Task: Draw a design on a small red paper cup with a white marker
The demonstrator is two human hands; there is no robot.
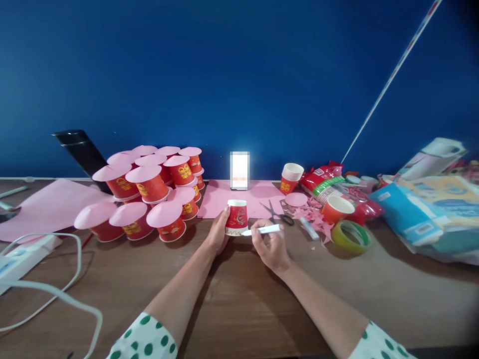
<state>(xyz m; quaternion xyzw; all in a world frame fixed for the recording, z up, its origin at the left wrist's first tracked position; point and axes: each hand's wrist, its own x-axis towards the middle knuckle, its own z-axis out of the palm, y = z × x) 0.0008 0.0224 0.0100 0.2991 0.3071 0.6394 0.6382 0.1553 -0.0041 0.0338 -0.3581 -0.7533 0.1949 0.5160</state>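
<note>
My left hand (218, 233) is closed around the left side of a red paper cup (237, 217) with a gold pattern. The cup is upside down, its white base upward, and a zigzag line runs along its lower band. In my right hand (271, 247) is a white marker pen (264, 230), pinched between thumb and fingers. The pen's tip points left and meets the lower right of the cup, or nearly so; exact contact is too small to tell. Behind the cup lies a stack of pink paper (215, 199).
Stacked red cups with pink paper cones (163, 214) stand at left. Scissors (277, 215), pink scraps (316, 214), green tape (352, 237), nested cups (292, 177) and a tissue pack (426, 212) lie at right. A lit phone (239, 170) stands behind; a white cable (80, 254) loops front left.
</note>
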